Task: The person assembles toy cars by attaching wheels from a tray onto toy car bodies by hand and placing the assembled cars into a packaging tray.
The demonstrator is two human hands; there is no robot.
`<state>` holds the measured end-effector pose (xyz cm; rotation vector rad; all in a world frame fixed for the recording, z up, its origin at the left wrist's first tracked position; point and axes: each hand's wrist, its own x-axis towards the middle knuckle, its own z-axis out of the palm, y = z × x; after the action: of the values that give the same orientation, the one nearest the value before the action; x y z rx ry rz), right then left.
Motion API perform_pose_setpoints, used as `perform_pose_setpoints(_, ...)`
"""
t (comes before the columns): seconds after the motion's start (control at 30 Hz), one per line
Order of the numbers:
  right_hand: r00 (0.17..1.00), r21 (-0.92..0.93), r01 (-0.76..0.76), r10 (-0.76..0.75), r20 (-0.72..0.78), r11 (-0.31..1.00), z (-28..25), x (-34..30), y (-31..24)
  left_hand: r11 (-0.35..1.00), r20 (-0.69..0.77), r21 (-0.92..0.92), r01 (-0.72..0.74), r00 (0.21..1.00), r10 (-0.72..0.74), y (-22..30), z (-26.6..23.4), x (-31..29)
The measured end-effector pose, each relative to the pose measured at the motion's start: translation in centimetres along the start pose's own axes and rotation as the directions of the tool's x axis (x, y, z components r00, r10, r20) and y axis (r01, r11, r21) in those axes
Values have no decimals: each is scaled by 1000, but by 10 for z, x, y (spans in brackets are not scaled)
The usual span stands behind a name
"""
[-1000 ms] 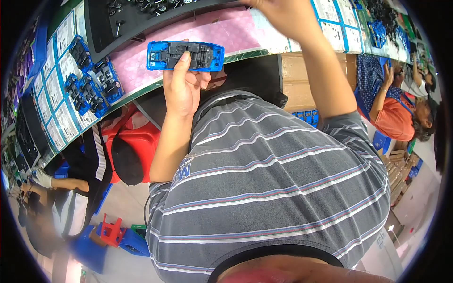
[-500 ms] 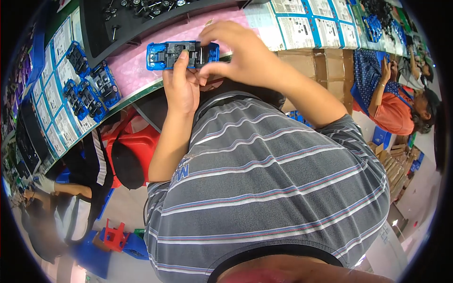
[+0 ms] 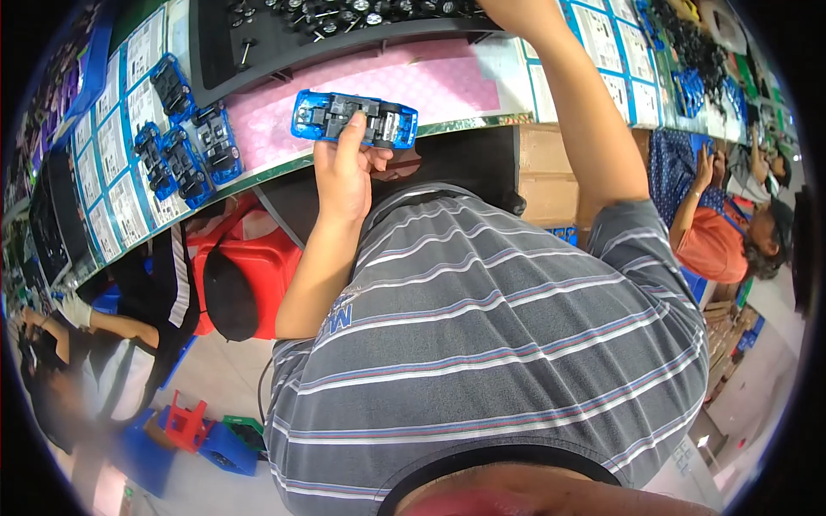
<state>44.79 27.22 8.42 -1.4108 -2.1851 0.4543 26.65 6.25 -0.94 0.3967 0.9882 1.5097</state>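
Observation:
A blue toy car [image 3: 320, 114] lies underside up in my left hand [image 3: 346, 176]; the thumb presses on its black base and the fingers are curled beneath it. Wheels show near the right end of its underside. My right hand [image 3: 513, 12] has reached the far edge of the view, at the right end of a black tray [image 3: 344, 45]. Its fingers are cut off by the frame, so what they touch is hidden. Black wheels on metal axles [image 3: 372, 17] are heaped in that tray, with a loose one [image 3: 247, 53] at its left.
Several blue toy cars [image 3: 183, 165] lie underside up on printed sheets [image 3: 120, 129] at the left. Pink bubble wrap [image 3: 439, 82] covers the bench before the tray. A red stool [image 3: 267, 262] stands below. Co-workers sit at far left and right [image 3: 718, 241].
My right hand has left the toy car and moved up and right to the tray's end. My left hand keeps hold of the car, now slightly tilted. The whole view has shifted a little.

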Motion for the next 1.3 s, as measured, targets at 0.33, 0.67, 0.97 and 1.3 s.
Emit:
perform_pose_setpoints(0.33, 959, 329, 258, -281, 22, 908, 49, -85, -73, 984, 151, 179, 24, 987, -51, -4, 21, 4)
perform_pose_setpoints(0.67, 934, 393, 288, -347, 87, 873, 46, -90, -72, 982, 127, 188, 17, 991, -42, 1, 2, -4)
perform_pose_setpoints(0.97, 967, 326, 190, -234, 102, 926, 37, -109, -10, 972, -166, -91, -216, 966, 199, 59, -56, -25)
perform_pose_setpoints(1.3, 884, 50, -124, 133, -449, 991, 32, -139, 122, 939, -319, 287, -188, 906, 279, 231, -230, -25)
